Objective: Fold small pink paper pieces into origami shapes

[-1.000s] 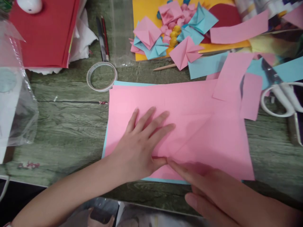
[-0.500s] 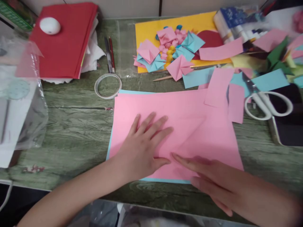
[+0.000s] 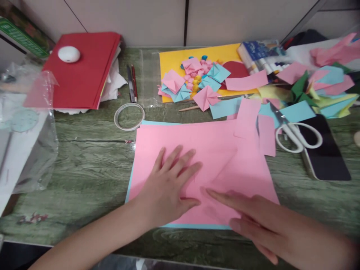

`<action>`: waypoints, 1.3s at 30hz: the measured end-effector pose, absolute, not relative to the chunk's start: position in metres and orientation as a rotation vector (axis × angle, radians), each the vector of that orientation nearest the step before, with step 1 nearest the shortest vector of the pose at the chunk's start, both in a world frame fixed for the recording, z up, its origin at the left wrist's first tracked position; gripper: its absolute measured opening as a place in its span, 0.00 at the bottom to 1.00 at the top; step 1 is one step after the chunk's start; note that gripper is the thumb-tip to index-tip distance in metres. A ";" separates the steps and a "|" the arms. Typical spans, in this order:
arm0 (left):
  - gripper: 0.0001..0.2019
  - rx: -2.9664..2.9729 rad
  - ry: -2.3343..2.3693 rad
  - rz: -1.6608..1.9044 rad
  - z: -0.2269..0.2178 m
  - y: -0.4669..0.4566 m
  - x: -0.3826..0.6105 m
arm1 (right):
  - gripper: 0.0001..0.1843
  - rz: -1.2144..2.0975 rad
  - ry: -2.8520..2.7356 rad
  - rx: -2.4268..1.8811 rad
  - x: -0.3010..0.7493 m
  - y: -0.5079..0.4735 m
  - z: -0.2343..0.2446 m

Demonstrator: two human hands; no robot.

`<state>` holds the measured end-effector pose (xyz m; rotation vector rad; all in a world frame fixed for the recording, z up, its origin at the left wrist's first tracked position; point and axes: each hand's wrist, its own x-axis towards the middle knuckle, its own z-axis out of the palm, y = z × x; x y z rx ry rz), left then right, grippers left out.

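Note:
My left hand (image 3: 165,187) lies flat with its fingers spread on a stack of pink paper (image 3: 157,138). Under and beside its fingers is a folded pink piece (image 3: 216,159) with a slanting edge, hard to tell from the sheet below. My right hand (image 3: 255,217) is over the lower right of the stack, holding nothing, its index finger stretched toward my left thumb. A faint shadow shows by that fingertip; whether it touches the paper I cannot tell. Blue paper (image 3: 197,226) peeks out along the stack's edges.
White-handled scissors (image 3: 298,137) rest partly on a phone (image 3: 329,153) at right. Pink strips (image 3: 247,118) overlap the stack's corner. Folded paper pieces (image 3: 206,98) crowd a yellow sheet (image 3: 171,62). A tape roll (image 3: 129,117), pencil (image 3: 134,82) and red folder (image 3: 81,75) lie left.
The view has tilted up, so everything sits lower in the picture. My right index fingertip has shifted slightly away from my left thumb. The left hand stays flat on the paper.

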<state>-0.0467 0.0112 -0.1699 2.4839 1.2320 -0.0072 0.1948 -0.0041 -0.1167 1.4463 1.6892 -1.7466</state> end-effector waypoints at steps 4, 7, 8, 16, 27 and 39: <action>0.37 2.506 1.228 0.020 -0.171 0.011 -0.047 | 0.25 -1.832 1.744 1.381 0.189 -0.003 -0.122; 0.37 2.519 1.220 0.031 -0.171 0.012 -0.048 | 0.25 -1.800 1.717 1.393 0.193 0.001 -0.124; 0.37 2.518 1.221 0.032 -0.171 0.012 -0.048 | 0.25 -1.789 1.706 1.405 0.196 0.003 -0.125; 0.36 2.484 1.219 0.007 -0.171 0.012 -0.047 | 0.28 -1.781 1.745 1.539 0.225 0.014 -0.136; 0.35 2.523 1.181 0.019 -0.170 0.013 -0.048 | 0.27 -1.653 1.886 1.518 0.204 0.014 -0.119; 0.34 2.534 1.193 0.061 -0.172 0.012 -0.049 | 0.11 -0.500 2.845 1.680 0.197 0.065 -0.167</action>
